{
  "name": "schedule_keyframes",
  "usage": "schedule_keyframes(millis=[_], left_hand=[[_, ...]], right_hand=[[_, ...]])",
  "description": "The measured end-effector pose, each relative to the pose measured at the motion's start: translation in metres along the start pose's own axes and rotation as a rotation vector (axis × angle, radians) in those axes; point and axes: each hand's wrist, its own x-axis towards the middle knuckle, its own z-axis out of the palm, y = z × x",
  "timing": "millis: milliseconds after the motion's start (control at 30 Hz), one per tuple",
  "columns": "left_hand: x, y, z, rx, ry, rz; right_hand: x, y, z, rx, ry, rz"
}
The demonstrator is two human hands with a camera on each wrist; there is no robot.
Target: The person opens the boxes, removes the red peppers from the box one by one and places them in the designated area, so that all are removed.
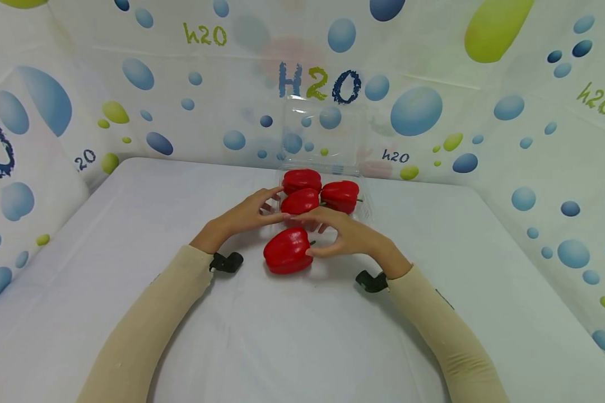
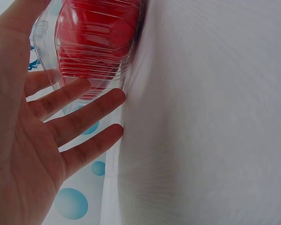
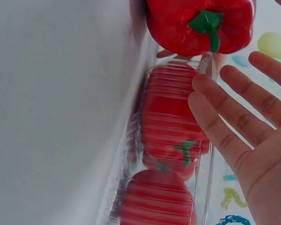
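Note:
A clear plastic container [image 1: 367, 210] holds three red bell peppers [image 1: 340, 196], their skins showing through its ribbed wall in both wrist views. Its transparent lid [image 1: 343, 140] stands raised at the back. Another red bell pepper [image 1: 286, 252] lies on the cloth in front, its green stem [image 3: 207, 23] pointing right. My left hand [image 1: 247, 211] is at the container's left side, fingers spread and fairly straight along the wall. My right hand [image 1: 348, 230] reaches across the container's front with extended fingers; its thumb tip overlaps the loose pepper near the stem in the head view.
A white cloth covers the table [image 1: 292, 347]. Behind it hangs a white curtain [image 1: 181, 112] with blue and green drops and "H2O" lettering, close behind the raised lid. Each wrist carries a small black camera [image 1: 227, 262].

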Motion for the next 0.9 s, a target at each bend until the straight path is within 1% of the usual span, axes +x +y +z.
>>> schedule_keyframes(millis=[367, 533, 733, 900], left_hand=[[0.002, 0.002, 0.0, -0.002, -0.002, -0.016], [0.003, 0.002, 0.0, 0.0, -0.002, -0.019], [0.003, 0.002, 0.0, -0.001, 0.003, -0.008], [0.004, 0.002, 0.0, 0.003, 0.003, -0.006]], right_hand=[[-0.005, 0.002, -0.01, -0.005, 0.066, 0.014], [-0.007, 0.005, -0.013, -0.01, 0.087, -0.012], [-0.007, 0.009, -0.015, -0.022, 0.108, -0.055], [-0.008, 0.013, -0.016, -0.028, 0.13, -0.062]])
